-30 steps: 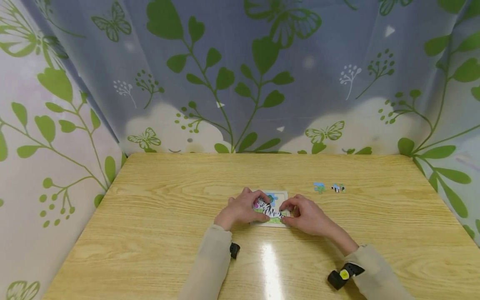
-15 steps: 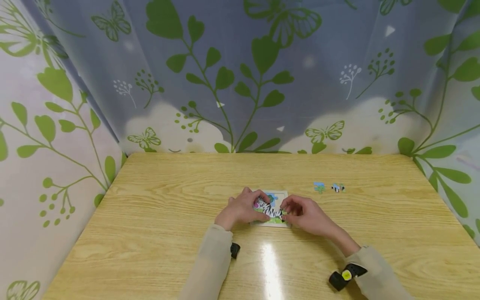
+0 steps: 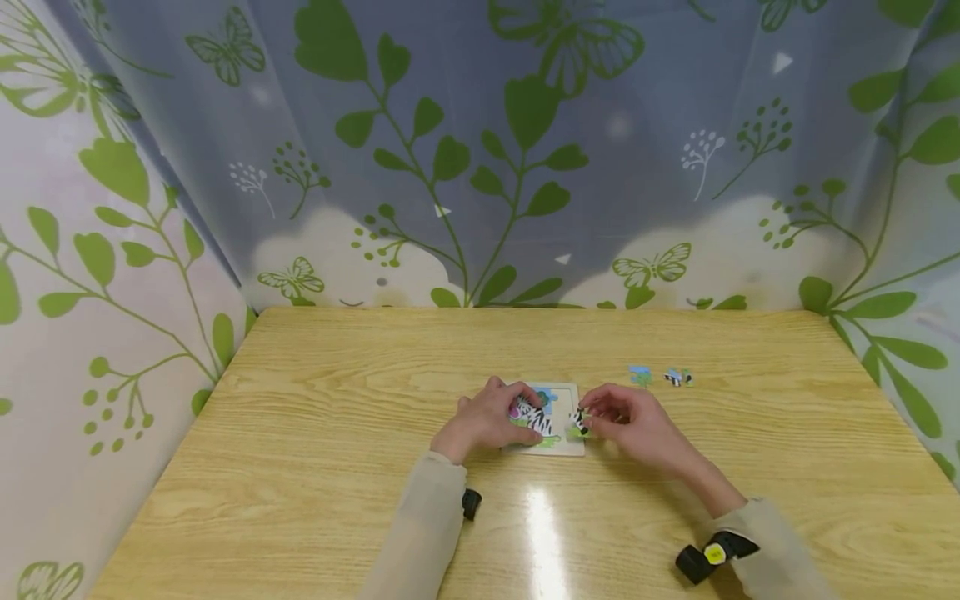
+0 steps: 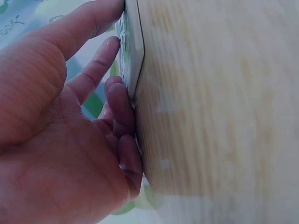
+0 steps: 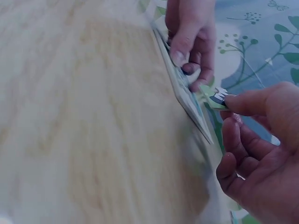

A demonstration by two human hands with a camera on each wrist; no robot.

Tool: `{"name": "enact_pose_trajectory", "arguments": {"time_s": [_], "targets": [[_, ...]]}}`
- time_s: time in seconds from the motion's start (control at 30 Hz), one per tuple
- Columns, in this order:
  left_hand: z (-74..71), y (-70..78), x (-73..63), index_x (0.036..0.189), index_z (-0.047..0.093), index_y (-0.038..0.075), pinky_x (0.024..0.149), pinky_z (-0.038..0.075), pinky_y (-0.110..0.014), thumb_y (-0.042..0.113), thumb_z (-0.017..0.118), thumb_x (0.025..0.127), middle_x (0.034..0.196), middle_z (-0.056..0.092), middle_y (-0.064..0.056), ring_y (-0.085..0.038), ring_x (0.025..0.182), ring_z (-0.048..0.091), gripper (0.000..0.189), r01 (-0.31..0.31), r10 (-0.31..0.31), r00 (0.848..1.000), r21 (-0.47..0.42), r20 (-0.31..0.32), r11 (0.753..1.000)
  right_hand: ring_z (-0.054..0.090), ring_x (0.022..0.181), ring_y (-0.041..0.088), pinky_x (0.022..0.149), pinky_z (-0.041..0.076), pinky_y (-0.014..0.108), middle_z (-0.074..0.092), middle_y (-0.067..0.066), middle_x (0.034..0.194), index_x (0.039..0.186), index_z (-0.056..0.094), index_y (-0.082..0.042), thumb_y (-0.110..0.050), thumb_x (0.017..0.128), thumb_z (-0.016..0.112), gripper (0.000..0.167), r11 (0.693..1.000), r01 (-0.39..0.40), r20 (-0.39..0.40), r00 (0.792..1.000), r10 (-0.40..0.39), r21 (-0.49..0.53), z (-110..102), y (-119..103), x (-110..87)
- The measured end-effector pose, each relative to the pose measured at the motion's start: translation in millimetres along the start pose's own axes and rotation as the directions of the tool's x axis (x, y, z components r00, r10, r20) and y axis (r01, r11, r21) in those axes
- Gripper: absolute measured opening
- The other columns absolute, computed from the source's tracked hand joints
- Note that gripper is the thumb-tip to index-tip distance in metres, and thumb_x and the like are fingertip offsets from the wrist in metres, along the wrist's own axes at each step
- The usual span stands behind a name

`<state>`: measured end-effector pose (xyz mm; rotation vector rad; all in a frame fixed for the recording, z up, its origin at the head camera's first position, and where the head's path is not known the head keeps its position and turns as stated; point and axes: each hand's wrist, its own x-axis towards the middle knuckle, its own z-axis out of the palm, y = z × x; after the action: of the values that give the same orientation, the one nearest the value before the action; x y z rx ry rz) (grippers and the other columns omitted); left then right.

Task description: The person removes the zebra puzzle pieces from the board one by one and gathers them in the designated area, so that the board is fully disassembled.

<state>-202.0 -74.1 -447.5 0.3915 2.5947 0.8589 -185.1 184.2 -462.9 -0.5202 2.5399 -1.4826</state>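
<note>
A small framed jigsaw puzzle [image 3: 562, 445] with a zebra picture lies on the table. My left hand [image 3: 487, 415] rests over its left part, thumb and forefinger spread apart and pressing on it; in the left wrist view the other fingers bend beside its edge. Between thumb and fingertips, my right hand [image 3: 637, 425] pinches a puzzle piece [image 5: 215, 97] with black-and-white stripes and green. That piece is held up at the puzzle's right edge, tilted. Bare pale backing shows in the right part of the frame. The left hand covers the puzzle's left side.
Beyond the right hand lie loose puzzle pieces: a blue-and-green one [image 3: 640, 375] and, beside it, blue, black and white ones [image 3: 678, 377]. The wooden table [image 3: 337, 367] meets a patterned curtain [image 3: 480, 208] at the back and sides.
My right hand has lifted the striped piece out of the puzzle's lower right and moved it slightly right, baring the backing there. The left hand stays in place.
</note>
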Motion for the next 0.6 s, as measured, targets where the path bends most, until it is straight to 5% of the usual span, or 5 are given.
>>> {"name": "enact_pose_trajectory", "arguments": {"time_s": [0.6], "targets": [[-1.1, -0.5, -0.8, 0.121, 0.063, 0.031, 0.079, 0.024, -0.039, 0.038, 0.081, 0.087, 0.107, 0.047, -0.001, -0.019, 0.093, 0.045, 0.04, -0.015, 0.015, 1.0, -0.006, 0.007, 1.0, 0.066, 0.074, 0.017, 0.061, 0.052, 0.028, 0.071, 0.008, 0.094, 0.117, 0.07, -0.009, -0.016, 0.099, 0.068, 0.019, 0.992, -0.022, -0.188, 0.982, -0.001, -0.122, -64, 21, -22.5]]}}
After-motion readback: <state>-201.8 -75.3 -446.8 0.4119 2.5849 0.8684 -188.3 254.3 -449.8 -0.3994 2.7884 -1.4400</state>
